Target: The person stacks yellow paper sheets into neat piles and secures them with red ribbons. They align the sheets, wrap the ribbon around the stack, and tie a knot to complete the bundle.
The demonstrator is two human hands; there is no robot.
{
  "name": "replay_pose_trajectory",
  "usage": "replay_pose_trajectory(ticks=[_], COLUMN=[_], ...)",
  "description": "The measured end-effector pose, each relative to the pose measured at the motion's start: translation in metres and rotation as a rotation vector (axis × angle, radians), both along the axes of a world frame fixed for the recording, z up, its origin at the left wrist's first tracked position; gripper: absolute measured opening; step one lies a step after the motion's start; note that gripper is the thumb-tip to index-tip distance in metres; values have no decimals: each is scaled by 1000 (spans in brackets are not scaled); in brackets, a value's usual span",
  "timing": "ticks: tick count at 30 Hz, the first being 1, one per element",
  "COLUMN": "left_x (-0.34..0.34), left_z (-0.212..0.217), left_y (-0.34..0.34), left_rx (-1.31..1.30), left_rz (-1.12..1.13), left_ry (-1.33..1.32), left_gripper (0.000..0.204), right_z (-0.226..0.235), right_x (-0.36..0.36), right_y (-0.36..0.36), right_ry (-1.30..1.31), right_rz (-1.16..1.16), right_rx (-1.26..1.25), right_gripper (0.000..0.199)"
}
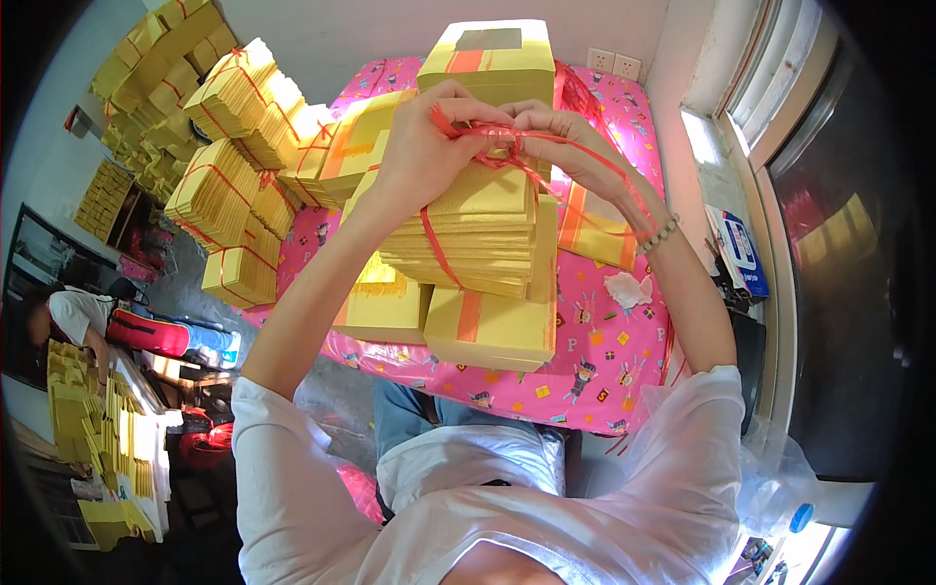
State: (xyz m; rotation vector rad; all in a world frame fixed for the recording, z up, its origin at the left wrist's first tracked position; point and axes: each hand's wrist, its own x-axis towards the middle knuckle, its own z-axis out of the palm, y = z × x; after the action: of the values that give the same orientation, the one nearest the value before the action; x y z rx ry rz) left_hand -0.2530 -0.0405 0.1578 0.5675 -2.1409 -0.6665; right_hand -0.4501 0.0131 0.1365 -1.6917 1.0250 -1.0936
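My left hand [429,138] and my right hand [570,141] meet over the top of a bundle of yellow paper sheets [478,249]. Both are closed on red plastic string [509,148], which crosses between the fingers in a loose knot. One strand runs down the bundle's near side; a long tail trails along my right forearm. The bundle rests on thick yellow stacks with orange bands [492,330]. Behind my hands stands a taller yellow stack [487,57] with a grey patch on top. My fingertips partly hide the knot.
A pink patterned cloth [575,385] covers the table. Tied yellow bundles [219,190] crowd its left side. Loose red strings [585,97] lie at the back right, near a crumpled white tissue [627,290]. Another person [83,317] works at a side table at the far left.
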Motion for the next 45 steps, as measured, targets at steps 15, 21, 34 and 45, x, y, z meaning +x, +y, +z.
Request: replay_pose_trajectory(ticks=[15, 21, 34, 45], left_x=[23, 29, 31, 51], left_z=[-3, 0, -7, 7], left_y=[8, 20, 21, 20], left_rx=[-99, -116, -146, 291], left_rz=[68, 110, -15, -134], left_ry=[-173, -173, -134, -141], left_gripper=[15, 8, 2, 25], right_z=[-15, -29, -57, -41], right_x=[-38, -46, -62, 9], right_y=[14, 26, 15, 58], right_ry=[409, 231, 99, 188], right_rz=[-480, -404, -365, -592], right_rx=[-530, -273, 40, -588], right_gripper=[11, 15, 22, 39])
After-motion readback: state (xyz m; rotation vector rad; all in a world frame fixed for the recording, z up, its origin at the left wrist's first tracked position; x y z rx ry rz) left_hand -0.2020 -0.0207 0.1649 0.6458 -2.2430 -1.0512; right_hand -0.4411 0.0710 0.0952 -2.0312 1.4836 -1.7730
